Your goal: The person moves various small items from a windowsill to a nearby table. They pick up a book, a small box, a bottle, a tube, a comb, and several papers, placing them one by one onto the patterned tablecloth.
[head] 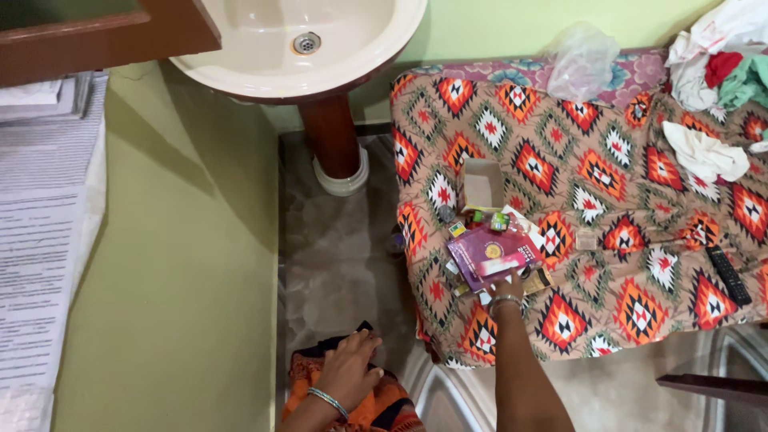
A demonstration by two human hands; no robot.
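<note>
Head view, looking down. Right hand (506,286) reached to the centre of the frame and touched the lower edge of a purple packet (490,254); the fingers were mostly hidden behind the packet, so whether they gripped it could not be told. The packet lay flat on a bed (608,208) covered with a diamond-patterned cloth in orange, red and white, near the bed's left edge. Just above the packet sat a small open cardboard box (482,186), with several small coloured items (480,220) scattered between the 2 (too small to identify).

Left hand (350,370), lower centre-left, rested on orange and black fabric (376,404), fingers curled loosely, holding nothing visible. A bangle showed on each wrist.

A black remote control (728,274) lay at the right edge of the bed. Crumpled clothes (716,72) and a clear plastic bag (580,60) occupied the upper right. A cream washbasin (264,48) on a brown pedestal stood at top centre.
</note>
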